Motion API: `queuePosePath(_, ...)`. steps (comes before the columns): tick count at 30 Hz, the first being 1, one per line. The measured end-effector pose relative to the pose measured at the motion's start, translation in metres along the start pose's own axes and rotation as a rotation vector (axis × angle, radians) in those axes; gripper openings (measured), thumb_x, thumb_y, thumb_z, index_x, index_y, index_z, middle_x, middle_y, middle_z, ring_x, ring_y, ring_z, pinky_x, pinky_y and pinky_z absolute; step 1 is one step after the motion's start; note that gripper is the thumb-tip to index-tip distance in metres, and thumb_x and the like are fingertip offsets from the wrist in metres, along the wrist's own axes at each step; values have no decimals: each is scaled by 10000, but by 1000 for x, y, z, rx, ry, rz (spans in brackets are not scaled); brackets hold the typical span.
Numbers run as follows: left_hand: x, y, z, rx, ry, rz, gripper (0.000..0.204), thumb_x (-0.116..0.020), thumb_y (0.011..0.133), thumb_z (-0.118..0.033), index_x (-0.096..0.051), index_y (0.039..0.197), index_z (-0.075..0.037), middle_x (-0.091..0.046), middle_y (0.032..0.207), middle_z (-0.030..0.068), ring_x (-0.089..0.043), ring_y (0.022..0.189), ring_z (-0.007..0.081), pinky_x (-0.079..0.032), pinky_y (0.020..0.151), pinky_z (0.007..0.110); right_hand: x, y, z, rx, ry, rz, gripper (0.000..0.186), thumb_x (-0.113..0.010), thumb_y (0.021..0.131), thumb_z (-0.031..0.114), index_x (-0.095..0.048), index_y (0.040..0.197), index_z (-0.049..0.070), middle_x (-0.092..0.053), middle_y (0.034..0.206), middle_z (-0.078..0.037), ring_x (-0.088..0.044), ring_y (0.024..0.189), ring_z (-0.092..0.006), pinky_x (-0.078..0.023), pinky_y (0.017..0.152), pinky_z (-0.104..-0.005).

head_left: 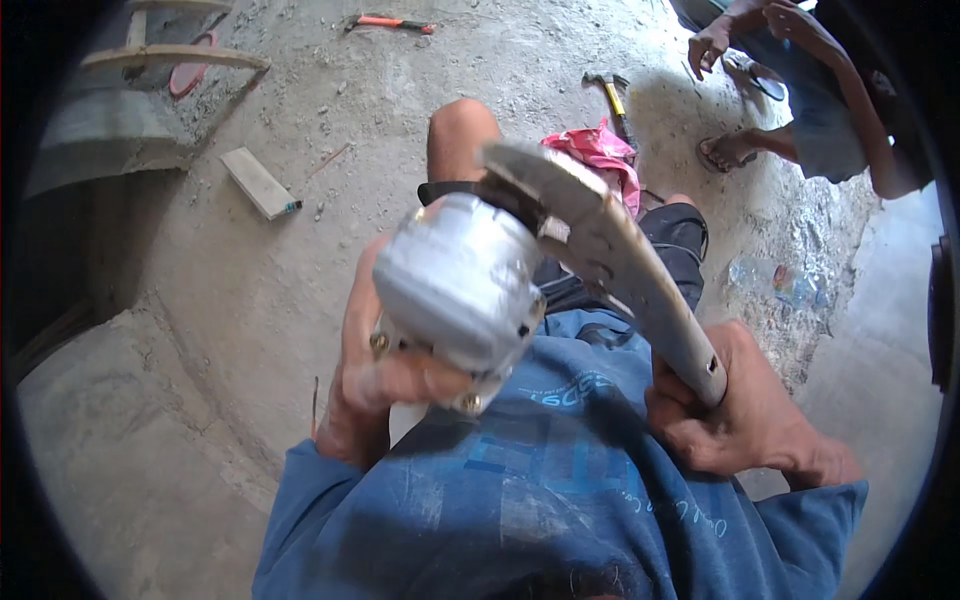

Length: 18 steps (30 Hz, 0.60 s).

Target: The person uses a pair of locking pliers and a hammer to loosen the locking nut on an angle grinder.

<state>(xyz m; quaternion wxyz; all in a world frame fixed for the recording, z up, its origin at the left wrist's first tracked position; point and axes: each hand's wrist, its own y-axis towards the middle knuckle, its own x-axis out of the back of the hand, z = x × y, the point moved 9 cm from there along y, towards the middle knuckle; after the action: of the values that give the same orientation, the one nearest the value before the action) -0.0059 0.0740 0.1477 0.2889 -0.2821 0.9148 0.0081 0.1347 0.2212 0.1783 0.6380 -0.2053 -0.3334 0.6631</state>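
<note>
My left hand (405, 382), a little smeared by motion, is closed around the lower side of a silver metal tool housing (460, 275), rounded and with brass-coloured bolts at its corners. It looks like a power tool's gear head, but I cannot tell its exact kind. A long, worn metal bar (645, 270) with holes slants down to the right from the housing's far side. Around its near end my right hand (735, 410) is closed. Whether bar and housing are joined is hard to make out. Both are held up above my lap.
A pink plastic bag (600, 155) and a yellow-handled hammer (612, 105) lie beyond my knees. Farther off is an orange-handled hammer (390, 23). At left lies a pale flat block (258, 183); at right, a clear plastic bottle (780, 282). Another person's hand (708, 50) shows upper right.
</note>
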Motion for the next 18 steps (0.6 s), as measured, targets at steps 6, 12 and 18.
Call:
queuePosePath(6,-3,-6,42,115,10,-76,741,-739,570,-250,-534,1209,66,-686,1014,120,-658,908,184,-505,841,297,3,-3,-28,52,54,8,245,-655,674,40,-417,620,47,-415,569,-6,-408,543,-80,-367,507,-272)
queuePosePath(12,2,-9,58,125,85,-128,741,-784,635,-329,-532,1213,61,-681,1012,120,-654,900,171,-505,819,293,-1,19,-52,108,-68,40,207,-693,701,35,-492,655,17,-489,566,-84,-453,541,-131,-423,544,-346)
queuePosePath(18,15,-19,85,167,47,-178,1018,-853,554,-384,-398,1349,59,-673,1000,212,-711,922,289,-589,798,382,-9,34,-74,146,-42,97,182,-695,707,31,-518,671,11,-514,577,-80,-470,539,-153,-439,555,-345)
